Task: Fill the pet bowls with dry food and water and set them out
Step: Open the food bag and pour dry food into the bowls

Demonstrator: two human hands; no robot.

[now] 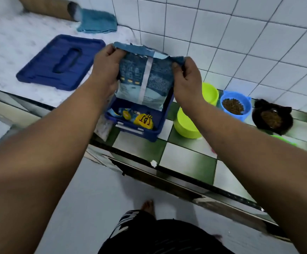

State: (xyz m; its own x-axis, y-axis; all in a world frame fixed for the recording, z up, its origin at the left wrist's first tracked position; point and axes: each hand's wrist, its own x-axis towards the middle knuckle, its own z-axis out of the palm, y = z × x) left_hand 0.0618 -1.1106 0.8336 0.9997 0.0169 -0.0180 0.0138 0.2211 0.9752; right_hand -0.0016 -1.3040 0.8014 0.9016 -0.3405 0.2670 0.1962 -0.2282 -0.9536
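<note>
Left hand [105, 65]: grasps the left corner of the food bag's torn top, fingers curled over the edge
Right hand [185, 79]: pinches the right corner of the same top, thumb in front
Food bag [154, 79]: pale blue, upright; its base stands inside the blue box [140, 132], against the back wall
Yellow packet [143, 120]: lies in the box, in front of the bag
Lid [44, 70]: dark blue, flat on the white surface left of the box
Green bowls: one [185, 129] just right of the box; another [211, 94] behind it
Blue bowl [235, 118]: further right of the box; holds brown kibble
Black bowl [259, 123]: furthest right; also holds kibble
Teal cloth [97, 21]: well behind the box, by the wall
</note>
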